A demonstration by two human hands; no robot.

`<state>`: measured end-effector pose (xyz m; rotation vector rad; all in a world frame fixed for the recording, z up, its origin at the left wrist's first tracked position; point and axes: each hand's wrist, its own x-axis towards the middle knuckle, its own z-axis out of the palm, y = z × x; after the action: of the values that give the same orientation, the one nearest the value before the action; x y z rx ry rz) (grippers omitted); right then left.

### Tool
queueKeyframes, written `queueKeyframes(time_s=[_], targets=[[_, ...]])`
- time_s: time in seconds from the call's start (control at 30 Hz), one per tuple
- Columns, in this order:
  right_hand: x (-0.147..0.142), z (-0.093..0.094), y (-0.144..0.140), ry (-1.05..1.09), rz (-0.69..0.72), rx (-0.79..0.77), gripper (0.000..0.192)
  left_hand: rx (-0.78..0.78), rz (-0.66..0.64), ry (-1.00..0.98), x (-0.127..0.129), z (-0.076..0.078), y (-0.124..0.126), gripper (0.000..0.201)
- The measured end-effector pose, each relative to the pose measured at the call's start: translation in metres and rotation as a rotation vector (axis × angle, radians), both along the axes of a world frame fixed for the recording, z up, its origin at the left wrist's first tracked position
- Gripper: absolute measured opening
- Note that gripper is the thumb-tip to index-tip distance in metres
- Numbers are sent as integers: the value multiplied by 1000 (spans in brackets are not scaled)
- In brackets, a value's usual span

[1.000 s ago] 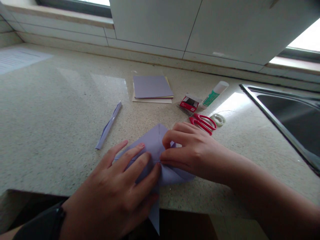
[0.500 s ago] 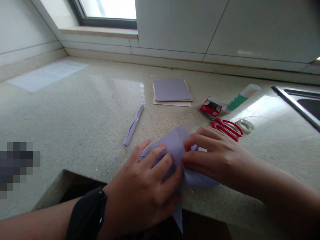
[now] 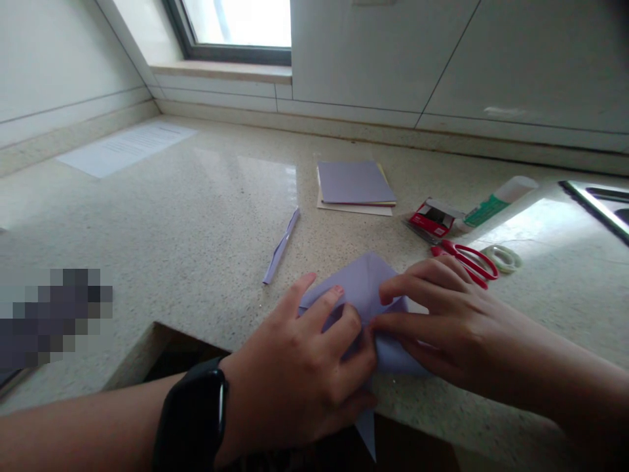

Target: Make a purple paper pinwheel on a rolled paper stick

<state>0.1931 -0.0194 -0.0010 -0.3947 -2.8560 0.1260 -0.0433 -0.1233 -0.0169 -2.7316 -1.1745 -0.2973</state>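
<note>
While your left hand (image 3: 304, 360) lies with its fingers spread on the folded purple paper (image 3: 361, 278), your right hand (image 3: 452, 321) bends over the other side, thumb near the middle; I cannot tell whether it pinches a fold. The paper sits near the front edge of your counter (image 3: 206, 249), with red-handled scissors (image 3: 472, 259) just beyond your right knuckles.

2 hands (image 3: 299, 367); 1 ea: folded ppr (image 3: 354, 282); from it, ppr stack (image 3: 356, 183) @12 o'c, box (image 3: 431, 217), scissors (image 3: 445, 248), glue stk (image 3: 496, 204) ~2, strip (image 3: 280, 248), printed sht (image 3: 128, 147) ~10.
</note>
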Motion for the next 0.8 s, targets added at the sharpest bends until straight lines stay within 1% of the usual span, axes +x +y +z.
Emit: queueKeyframes(time_s=[0.1, 0.2, 0.3, 0.47, 0.57, 0.63, 0.67, 0.8], targets=[[2, -1, 1, 3, 0, 2, 24, 24, -74, 119, -1, 10, 3, 51], [3, -1, 2, -3, 3, -2, 25, 29, -79, 162, -1, 15, 4, 51], [2, 0, 2, -3, -2, -14, 26, 25, -70, 157, -1, 16, 3, 53], [2, 5, 0, -17, -22, -51, 24, 39, -91, 133, -3, 14, 5, 57], [2, 7, -1, -41, -35, -78, 26, 53, -102, 103, -8, 15, 10, 55], [2, 8, -1, -57, -42, -93, 27, 69, -72, 95, -10, 16, 14, 52], [2, 8, -1, -63, -43, -98, 28, 80, -36, 100, -11, 17, 17, 49], [2, 8, 0, -70, -41, -101, 31, 140, 202, 156, -12, 25, 21, 30]])
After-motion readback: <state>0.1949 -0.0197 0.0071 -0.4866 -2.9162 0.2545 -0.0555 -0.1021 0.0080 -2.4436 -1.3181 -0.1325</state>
